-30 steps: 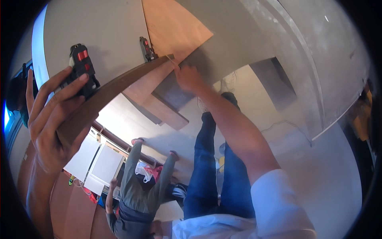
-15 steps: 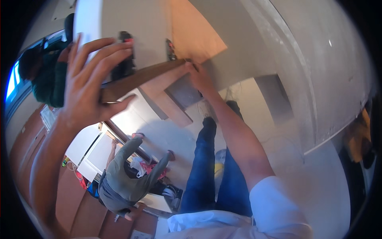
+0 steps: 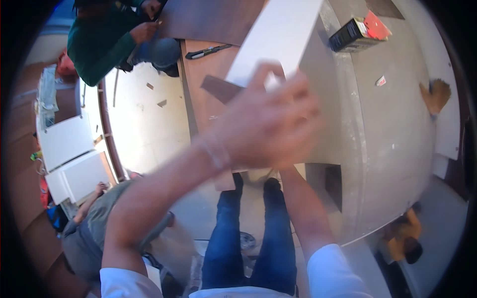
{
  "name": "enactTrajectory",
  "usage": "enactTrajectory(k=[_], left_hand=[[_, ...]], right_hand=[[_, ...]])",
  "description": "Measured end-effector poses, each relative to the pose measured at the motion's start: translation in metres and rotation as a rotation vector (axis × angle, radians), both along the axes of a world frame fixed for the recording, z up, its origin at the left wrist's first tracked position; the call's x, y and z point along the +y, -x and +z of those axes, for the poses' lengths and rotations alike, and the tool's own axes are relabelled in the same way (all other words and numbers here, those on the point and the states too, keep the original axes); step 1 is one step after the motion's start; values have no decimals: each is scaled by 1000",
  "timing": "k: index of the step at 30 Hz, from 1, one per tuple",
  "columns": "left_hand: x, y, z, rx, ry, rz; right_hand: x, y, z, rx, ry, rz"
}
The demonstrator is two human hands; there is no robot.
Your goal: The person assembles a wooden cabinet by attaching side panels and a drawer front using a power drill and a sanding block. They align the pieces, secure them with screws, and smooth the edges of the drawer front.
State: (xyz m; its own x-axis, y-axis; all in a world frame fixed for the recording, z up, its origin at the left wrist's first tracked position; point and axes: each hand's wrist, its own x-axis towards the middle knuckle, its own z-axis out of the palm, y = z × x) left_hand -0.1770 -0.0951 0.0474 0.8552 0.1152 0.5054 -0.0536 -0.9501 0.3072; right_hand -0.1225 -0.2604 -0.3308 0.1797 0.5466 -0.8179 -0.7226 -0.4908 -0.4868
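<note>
My left hand point(image 3: 271, 119) is in the middle of the view, blurred, with its fingers bent at the near end of a white board point(image 3: 278, 37). Whether those fingers grip the board cannot be made out. My right forearm point(image 3: 308, 211) rises from the lower right, and its hand is hidden behind the left one. A dark brown strip point(image 3: 218, 88) juts out left of the board's near end. Beyond it, a utility knife point(image 3: 207, 51) lies on a reddish-brown panel point(image 3: 196, 94).
At upper left, a co-worker in green point(image 3: 99, 44) has both hands at a brown panel point(image 3: 208, 20). Another person in grey point(image 3: 94, 233) bends at lower left beside white panels point(image 3: 79, 179). A black box point(image 3: 348, 37) and a tan glove point(image 3: 436, 97) lie on the grey surface point(image 3: 392, 129).
My left hand has moved right from the large white-faced, brown-edged piece to the middle. The view has shifted, bringing the knife and black box into sight. My right hand has become hidden.
</note>
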Motion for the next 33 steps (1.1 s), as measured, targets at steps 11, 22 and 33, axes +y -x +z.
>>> enactTrajectory(k=[11,22,33], left_hand=[[-114,185,-23,-21,1101,728],[-57,233,-94,300,1324,919],[26,206,-37,156,1260,704]], right_hand=[[10,0,17,-217,198,11],[29,5,37,-231,368,-24],[-75,46,159,-49,146,-481]])
